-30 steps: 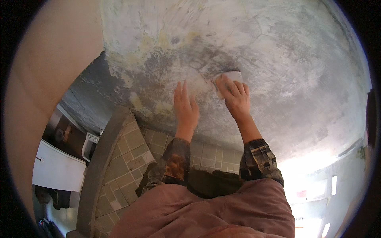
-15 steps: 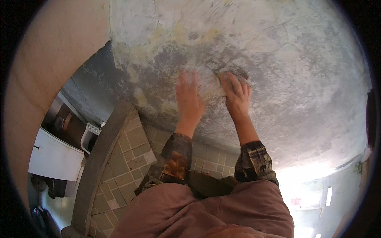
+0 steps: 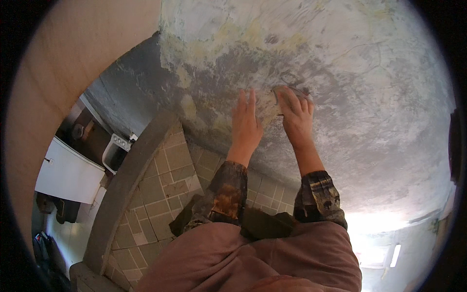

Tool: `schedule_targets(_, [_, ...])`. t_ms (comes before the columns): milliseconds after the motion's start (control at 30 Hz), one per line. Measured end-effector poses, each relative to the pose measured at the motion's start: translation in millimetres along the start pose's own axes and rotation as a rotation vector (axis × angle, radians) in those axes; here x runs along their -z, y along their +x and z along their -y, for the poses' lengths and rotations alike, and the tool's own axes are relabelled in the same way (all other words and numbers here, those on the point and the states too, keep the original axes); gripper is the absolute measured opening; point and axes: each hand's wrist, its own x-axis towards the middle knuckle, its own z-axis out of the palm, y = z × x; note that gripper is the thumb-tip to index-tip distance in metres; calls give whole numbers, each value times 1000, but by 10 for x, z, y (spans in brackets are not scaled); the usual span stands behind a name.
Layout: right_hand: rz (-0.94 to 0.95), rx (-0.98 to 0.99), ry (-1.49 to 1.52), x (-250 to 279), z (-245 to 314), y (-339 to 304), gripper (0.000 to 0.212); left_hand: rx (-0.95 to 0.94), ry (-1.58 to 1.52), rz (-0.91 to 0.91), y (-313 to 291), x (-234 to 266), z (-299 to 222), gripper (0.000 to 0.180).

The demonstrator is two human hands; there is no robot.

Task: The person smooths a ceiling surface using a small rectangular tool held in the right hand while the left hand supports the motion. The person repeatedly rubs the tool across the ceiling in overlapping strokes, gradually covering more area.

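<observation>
My right hand is gripping a thin flat piece up at the mottled grey wall — my bent fingers are hiding most of it. My left hand is reaching toward the wall too, its fingers stretching out slightly parted; whether it is touching the wall, I cannot tell. Below the wall, tiles are lying — and a curved grey ledge is bordering them.
</observation>
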Motion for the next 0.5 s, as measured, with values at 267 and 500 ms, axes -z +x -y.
schedule_targets(267, [176,145,31,24,155,-268,53,91,-6,2,10,39,84,70])
schedule_targets(500, [61,31,37,-132,184,323,52,108,-83,9,46,27,128,70])
